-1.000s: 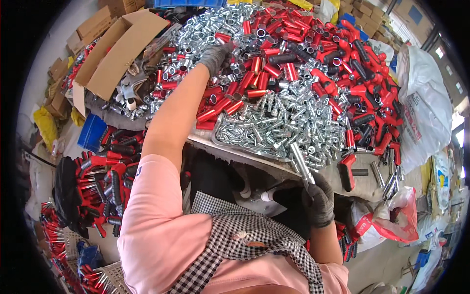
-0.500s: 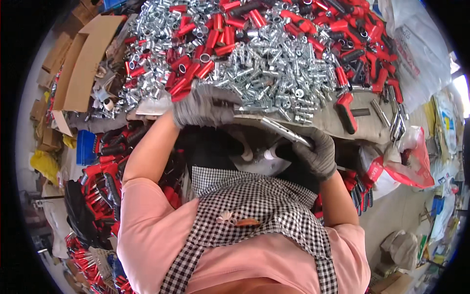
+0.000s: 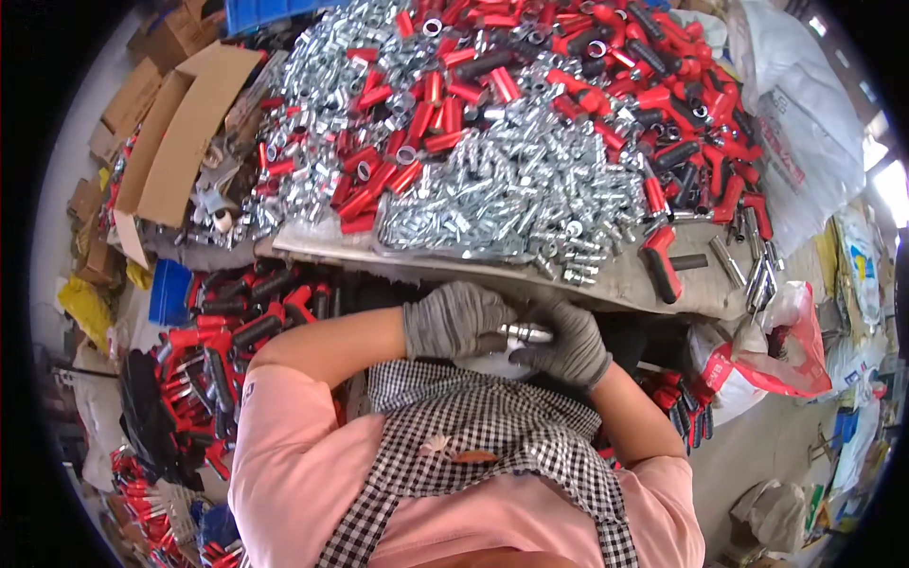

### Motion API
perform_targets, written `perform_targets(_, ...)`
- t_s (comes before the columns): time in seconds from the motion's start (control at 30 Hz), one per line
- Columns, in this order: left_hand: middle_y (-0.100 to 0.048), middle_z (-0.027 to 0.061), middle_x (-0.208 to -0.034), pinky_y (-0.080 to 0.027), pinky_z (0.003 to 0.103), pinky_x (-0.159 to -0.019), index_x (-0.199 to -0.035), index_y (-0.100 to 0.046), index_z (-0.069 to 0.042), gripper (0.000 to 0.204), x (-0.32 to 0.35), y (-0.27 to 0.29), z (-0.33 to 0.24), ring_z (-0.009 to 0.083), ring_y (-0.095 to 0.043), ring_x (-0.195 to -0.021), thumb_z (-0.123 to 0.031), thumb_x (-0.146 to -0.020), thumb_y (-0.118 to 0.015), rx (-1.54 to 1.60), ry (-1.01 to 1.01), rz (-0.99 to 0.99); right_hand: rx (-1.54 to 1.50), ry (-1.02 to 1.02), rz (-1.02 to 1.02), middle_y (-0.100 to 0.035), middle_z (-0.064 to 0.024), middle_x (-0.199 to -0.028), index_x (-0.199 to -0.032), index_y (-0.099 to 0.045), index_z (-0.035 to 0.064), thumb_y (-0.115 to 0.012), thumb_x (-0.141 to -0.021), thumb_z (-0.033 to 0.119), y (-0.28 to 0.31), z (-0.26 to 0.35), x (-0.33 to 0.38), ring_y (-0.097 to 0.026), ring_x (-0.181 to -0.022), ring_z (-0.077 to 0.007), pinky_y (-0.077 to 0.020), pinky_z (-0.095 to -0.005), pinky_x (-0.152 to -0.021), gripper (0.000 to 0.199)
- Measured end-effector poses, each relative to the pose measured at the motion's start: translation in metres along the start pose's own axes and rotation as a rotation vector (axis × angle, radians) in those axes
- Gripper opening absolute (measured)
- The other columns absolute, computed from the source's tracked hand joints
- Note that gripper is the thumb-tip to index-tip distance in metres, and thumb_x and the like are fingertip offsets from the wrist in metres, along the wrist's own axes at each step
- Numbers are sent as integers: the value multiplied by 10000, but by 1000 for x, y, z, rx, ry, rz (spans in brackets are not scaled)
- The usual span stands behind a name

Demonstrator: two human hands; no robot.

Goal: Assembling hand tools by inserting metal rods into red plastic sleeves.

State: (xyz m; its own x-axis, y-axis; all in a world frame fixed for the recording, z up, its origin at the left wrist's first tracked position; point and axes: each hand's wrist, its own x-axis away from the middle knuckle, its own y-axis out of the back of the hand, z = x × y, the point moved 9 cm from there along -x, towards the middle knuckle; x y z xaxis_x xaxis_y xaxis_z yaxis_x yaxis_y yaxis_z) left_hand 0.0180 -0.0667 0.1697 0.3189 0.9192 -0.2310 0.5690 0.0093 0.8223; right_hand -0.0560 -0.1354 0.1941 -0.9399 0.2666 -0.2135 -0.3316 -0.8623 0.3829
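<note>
My two gloved hands are close together in front of the apron, just below the bench's near edge. Between them shows a short stretch of shiny metal tube. My right hand is closed around the tube's right part and hides it. My left hand is closed with its fingertips at the tube's left end; whatever lies inside its fingers is hidden. Beyond the hands, a heap of small silver metal fittings lies on the bench, in and around a shallow clear tray.
Red sleeves and red-black handles are piled on the bench. An open cardboard box stands at left, near a blue bin. More red-black handles lie below. A red-white bag hangs at right.
My left hand has come back from the heap's near edge toward my body. My right hand has moved left with the metal tube, and the hands have met. The view has shifted slightly.
</note>
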Motion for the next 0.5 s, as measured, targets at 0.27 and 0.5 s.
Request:
perform_targets(0.27,-636,138,-847,-497,409,-722,-1095,-603,-25,415,-42,2,-13,317,-622,-791,-315,-801,-648,-27,-153,-62,94,-9,-63,-689,-115,-988,-1250,-560,29,-818,-693,149,25,-14,10,-671,-908,-186,-521,-295,-800,625)
perform_targets(0.5,-660,148,-915,-490,389,-742,-1094,-645,-62,491,-142,11,9,306,-643,-850,-403,-747,-713,-92,268,679,-393,-233,-394,-682,-39,-945,-1131,-635,1,-742,-803,145,74,-78,63,-610,-868,-100,-504,-271,-781,374)
